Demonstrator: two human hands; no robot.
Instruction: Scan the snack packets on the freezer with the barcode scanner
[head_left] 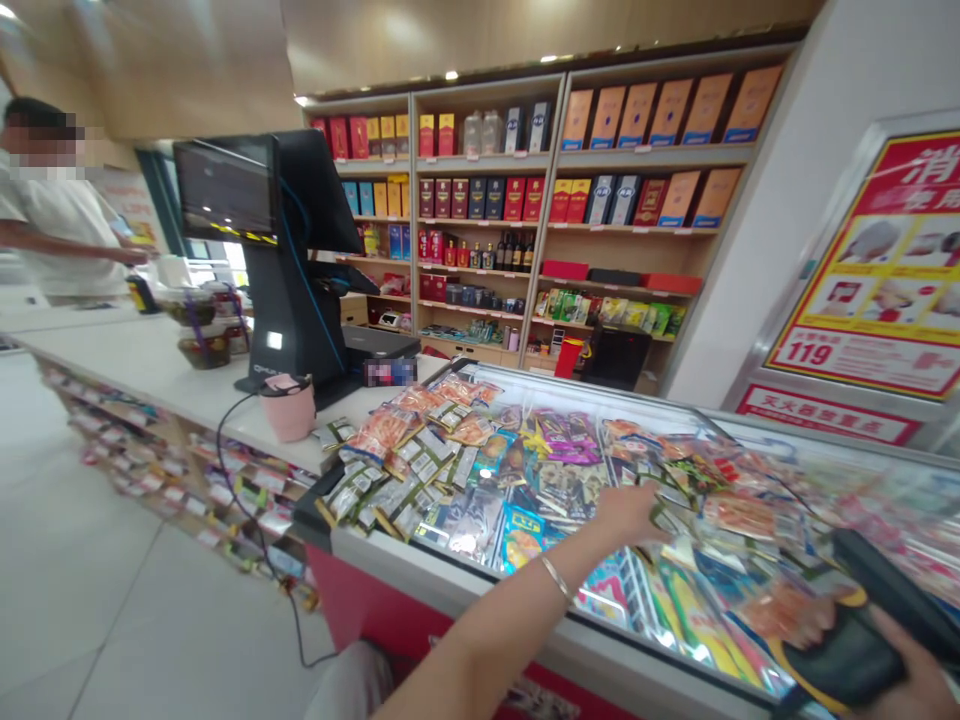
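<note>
My left hand (pixel 630 515), with a silver bracelet on the wrist, reaches over the glass-topped freezer (pixel 465 590). Its fingers and thumb close on the edge of a clear, olive-edged snack packet (pixel 675 512) in the pile; the fingertips are partly hidden. At the lower right, my right hand (pixel 911 655) wraps round the grip of a black handheld scanner (pixel 847 660) with yellow trim. Close to those fingers lies a packet of orange-brown food (pixel 772 605). Many similar packets (pixel 382 430) are spread across the glass, alongside purple packets (pixel 570 435).
Left of the freezer, a counter (pixel 150 345) carries a point-of-sale terminal (pixel 289 270) and a pink pot (pixel 289 410). A black cable (pixel 221 450) hangs down its front. Shelves of boxed bottles (pixel 480 200) line the back wall. Another person (pixel 60 220) stands far left.
</note>
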